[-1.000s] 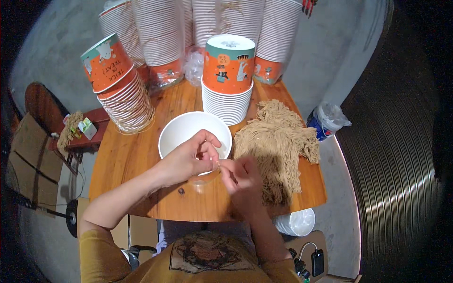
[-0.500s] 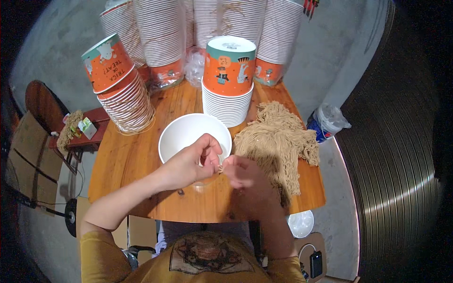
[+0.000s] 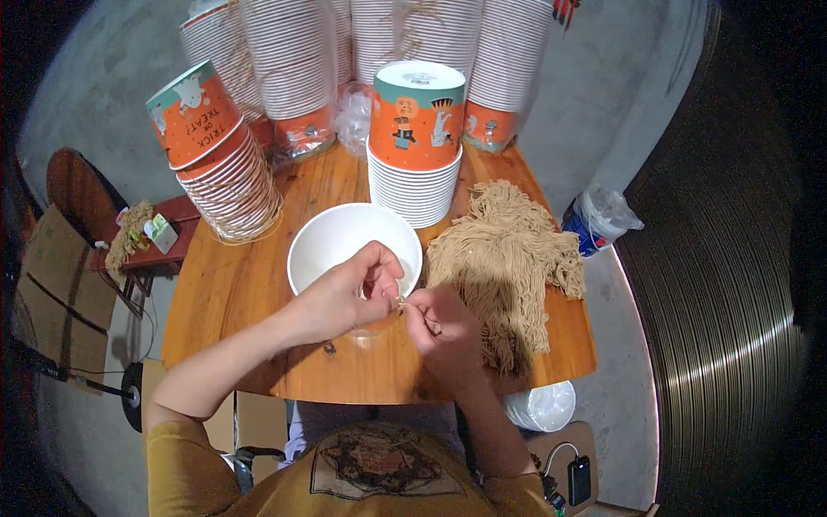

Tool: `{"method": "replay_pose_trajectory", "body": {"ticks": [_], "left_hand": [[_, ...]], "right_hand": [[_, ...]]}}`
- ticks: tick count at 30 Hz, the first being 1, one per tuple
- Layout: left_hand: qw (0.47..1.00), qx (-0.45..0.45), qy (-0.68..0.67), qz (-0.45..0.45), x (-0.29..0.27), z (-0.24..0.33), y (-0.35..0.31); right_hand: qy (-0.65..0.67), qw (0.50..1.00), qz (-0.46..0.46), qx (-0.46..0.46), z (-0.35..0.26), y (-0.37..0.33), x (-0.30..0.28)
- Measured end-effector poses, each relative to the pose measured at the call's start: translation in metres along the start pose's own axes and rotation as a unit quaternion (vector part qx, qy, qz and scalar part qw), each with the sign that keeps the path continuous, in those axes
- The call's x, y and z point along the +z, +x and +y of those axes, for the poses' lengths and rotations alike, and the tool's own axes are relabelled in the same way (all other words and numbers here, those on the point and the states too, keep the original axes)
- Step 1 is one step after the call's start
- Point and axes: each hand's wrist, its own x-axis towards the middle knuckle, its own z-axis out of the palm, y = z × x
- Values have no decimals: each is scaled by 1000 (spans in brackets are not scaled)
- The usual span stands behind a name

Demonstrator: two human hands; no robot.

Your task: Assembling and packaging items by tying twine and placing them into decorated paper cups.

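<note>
Over the near edge of a white paper bucket (image 3: 320,237), my left hand (image 3: 349,291) is closed in a pinch, thumb against the fingers. Its fingertips hold a small bit of tan cord (image 3: 400,302). My right hand (image 3: 444,326) meets it from the right, thumb and forefinger pinching the same cord. Most of the cord is hidden by the fingers. The bucket stands mouth up on the wooden table. A heap of tan cords (image 3: 495,250) lies to the right of my hands.
Behind the bucket stands an upside-down stack of orange and green paper buckets (image 3: 418,129). A leaning stack (image 3: 228,177) with cords hanging round it is at the left. Tall plastic-wrapped stacks (image 3: 289,60) line the back. A white tub (image 3: 551,407) sits below the table's right edge.
My right hand has turned slightly, and its thumb and forefinger have closed in a pinch at the cord. My left hand has hardly moved.
</note>
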Motion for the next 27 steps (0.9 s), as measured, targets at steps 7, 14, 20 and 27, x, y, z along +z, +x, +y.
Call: {"method": "replay_pose_trajectory", "body": {"ticks": [7,14,20,27], "left_hand": [[996,14,85,-14,3,10,-10],[984,13,177,31,1,10,-11],[965,52,250,56,1,6,-12],[969,30,231,76,1,3,-12]], "right_hand": [[71,995,-3,72,-5,2,1],[56,997,10,62,3,-4,5],[77,994,-1,74,9,-10,7],[68,997,5,20,12,-11,5]]}}
